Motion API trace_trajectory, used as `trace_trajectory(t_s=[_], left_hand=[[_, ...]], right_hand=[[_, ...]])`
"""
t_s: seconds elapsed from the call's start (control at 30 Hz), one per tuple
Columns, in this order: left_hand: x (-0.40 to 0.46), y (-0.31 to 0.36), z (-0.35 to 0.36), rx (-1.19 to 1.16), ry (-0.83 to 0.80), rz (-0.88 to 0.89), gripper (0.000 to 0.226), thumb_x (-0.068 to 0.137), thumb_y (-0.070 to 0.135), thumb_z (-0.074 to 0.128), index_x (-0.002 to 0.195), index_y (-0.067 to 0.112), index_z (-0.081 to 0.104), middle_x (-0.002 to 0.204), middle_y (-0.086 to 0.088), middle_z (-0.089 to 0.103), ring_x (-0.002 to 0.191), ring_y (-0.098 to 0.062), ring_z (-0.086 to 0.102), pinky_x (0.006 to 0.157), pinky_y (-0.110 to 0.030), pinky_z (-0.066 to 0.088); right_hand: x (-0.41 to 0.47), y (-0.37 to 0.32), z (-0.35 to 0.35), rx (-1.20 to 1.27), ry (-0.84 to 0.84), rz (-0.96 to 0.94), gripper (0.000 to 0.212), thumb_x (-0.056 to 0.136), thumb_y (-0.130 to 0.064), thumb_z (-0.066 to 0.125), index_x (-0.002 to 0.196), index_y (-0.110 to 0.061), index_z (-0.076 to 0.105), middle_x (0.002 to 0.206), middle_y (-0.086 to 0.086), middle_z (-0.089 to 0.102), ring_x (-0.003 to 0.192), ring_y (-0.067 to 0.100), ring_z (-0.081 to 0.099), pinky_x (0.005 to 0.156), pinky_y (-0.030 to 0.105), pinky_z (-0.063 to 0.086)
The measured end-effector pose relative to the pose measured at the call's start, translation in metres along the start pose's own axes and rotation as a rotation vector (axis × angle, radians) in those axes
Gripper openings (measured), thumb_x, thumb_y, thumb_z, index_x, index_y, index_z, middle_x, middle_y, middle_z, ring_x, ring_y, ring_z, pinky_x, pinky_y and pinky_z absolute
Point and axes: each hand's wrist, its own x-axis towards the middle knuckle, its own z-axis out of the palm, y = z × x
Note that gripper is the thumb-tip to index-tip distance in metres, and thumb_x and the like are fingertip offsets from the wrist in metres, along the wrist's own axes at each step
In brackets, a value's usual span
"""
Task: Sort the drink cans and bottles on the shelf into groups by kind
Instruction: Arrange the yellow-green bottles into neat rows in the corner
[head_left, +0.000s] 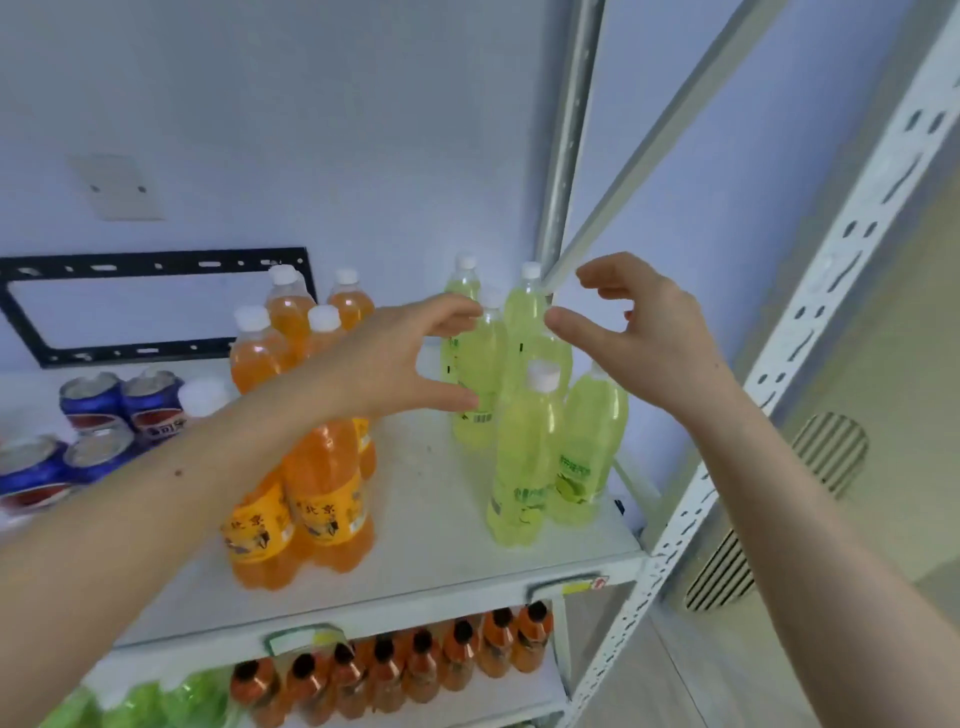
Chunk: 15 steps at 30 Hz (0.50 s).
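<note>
hands (410, 358) (644, 338) spread above green bottles (524, 457), shelf (441, 519) corner.

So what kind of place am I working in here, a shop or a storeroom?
Probably a small shop or stockroom, though I can't tell which: a white slotted-steel shelf with price-tag holders on its front edge, and drinks standing in groups, orange soda bottles, lime-green bottles, blue cans.

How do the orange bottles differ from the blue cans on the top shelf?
The orange bottles are tall clear plastic with white caps; the blue cans are short, opaque, with silver tops. The bottles stand mid-shelf, the cans at the left. Both groups stand upright, each clustered by kind.
</note>
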Motion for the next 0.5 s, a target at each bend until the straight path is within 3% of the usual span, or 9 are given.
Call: trace_trajectory(t_s=[0.13,0.23,0.37,0.5], left_hand=[[-0.008,-0.007,0.084,-0.160,-0.029,-0.213,0.110,0.059,0.037,0.090,0.148,0.026,0.026,0.144,0.007,0.044,0.127,-0.007,0.045,0.102,-0.026,0.039],[-0.011,-0.008,0.133,-0.286,-0.008,-0.327,0.117,0.054,0.036,0.093,0.147,0.025,0.023,0.142,0.006,0.042,0.127,-0.012,0.045,0.100,-0.026,0.039],[-0.007,0.000,0.177,-0.422,0.145,-0.340,0.092,0.054,0.026,0.094,0.129,0.035,0.041,0.119,0.024,0.053,0.110,0.002,0.053,0.095,-0.026,0.044],[-0.002,-0.006,0.202,-0.500,0.231,-0.439,0.083,0.050,0.028,0.091,0.122,0.036,0.050,0.114,0.016,0.064,0.108,-0.005,0.059,0.087,-0.025,0.049]], right_hand=[[-0.013,0.047,0.007,0.142,-0.058,0.123,0.078,0.078,-0.054,0.071,0.141,-0.024,0.037,0.140,-0.004,0.045,0.128,0.012,0.044,0.100,0.029,0.038],[-0.015,0.070,0.020,0.242,-0.083,0.215,0.085,0.077,-0.058,0.071,0.144,-0.022,0.033,0.141,0.000,0.043,0.127,0.016,0.045,0.099,0.030,0.040],[-0.011,0.082,0.036,0.347,-0.114,0.295,0.063,0.079,-0.060,0.068,0.125,-0.020,0.049,0.110,-0.007,0.058,0.107,0.015,0.057,0.081,0.025,0.044],[-0.006,0.089,0.056,0.363,-0.120,0.276,0.043,0.082,-0.053,0.067,0.100,-0.015,0.058,0.090,-0.004,0.060,0.086,0.014,0.058,0.068,0.026,0.043]])
